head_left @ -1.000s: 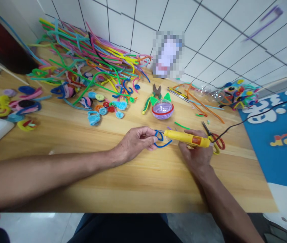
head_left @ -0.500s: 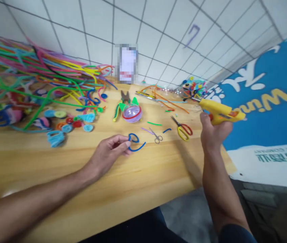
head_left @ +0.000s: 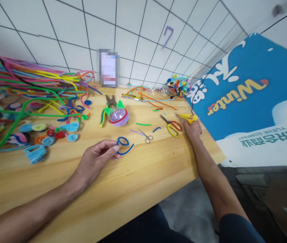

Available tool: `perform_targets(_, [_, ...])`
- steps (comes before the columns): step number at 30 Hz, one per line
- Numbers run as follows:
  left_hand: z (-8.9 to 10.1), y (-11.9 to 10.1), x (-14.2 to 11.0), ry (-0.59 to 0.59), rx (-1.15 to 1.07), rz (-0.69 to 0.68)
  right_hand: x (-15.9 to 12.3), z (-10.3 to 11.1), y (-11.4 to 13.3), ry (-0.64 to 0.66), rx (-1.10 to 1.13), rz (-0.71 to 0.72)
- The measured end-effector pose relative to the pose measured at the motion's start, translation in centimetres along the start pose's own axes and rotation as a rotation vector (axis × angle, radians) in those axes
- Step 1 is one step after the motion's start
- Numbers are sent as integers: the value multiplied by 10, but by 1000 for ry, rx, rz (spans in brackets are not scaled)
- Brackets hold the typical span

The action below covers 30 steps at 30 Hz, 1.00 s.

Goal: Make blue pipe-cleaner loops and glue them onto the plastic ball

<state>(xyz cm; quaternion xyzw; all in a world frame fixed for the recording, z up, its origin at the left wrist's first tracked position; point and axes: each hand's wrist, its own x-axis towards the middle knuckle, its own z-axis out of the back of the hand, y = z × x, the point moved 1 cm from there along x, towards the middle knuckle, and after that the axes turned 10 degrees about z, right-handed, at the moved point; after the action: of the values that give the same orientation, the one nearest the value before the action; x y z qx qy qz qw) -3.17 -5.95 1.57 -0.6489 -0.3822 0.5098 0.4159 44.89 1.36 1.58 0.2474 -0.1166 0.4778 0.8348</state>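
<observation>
Between thumb and fingers, my left hand (head_left: 102,156) pinches a blue pipe cleaner (head_left: 127,151) bent into a loop with a curved tail. My right hand (head_left: 193,130) is closed around a yellow hot glue gun (head_left: 187,116) low at the table's right side, its nozzle pointing left. Left of it are scissors with red and yellow handles (head_left: 173,127). Small metal scissors (head_left: 147,136) lie beyond the pipe cleaner, near short green, purple and blue pieces. Farther back sits a clear ball (head_left: 118,116) with green ears, a red band and a purple wound base.
Pliers (head_left: 110,101) lie behind the ball. Bundled colourful pipe cleaners (head_left: 39,77) and small coiled pieces crowd the left. A phone (head_left: 108,69), blurred out, leans on the tiled wall. A decorated colourful ball (head_left: 177,86) stands back right, before a blue banner (head_left: 247,101).
My right hand has brought the glue gun down from above the table to its right side. The left hand still holds the blue pipe cleaner. The view has shifted right.
</observation>
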Motion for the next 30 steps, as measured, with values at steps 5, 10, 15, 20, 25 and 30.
perform_targets(5, [-2, -1, -2, -16, -43, 21, 1, 10, -18, -16, 108, 44])
perform_targets(10, [-4, 1, 1, 38, -131, -1, -16, 41, -23, -331, 329, 169])
perform_targets(15, [-2, 2, 2, 43, -167, -11, -109, 63, 81, 110, 691, 410])
perform_targets(20, [-3, 1, 1, 49, -187, -14, -184, 61, 192, 452, 927, 618])
perform_targets(25, [-3, 2, 2, 48, -261, -32, -194, 35, 222, 473, 1092, 545])
perform_targets(30, [-2, 3, 4, 32, -344, -25, -190, 22, 224, 463, 1329, 315])
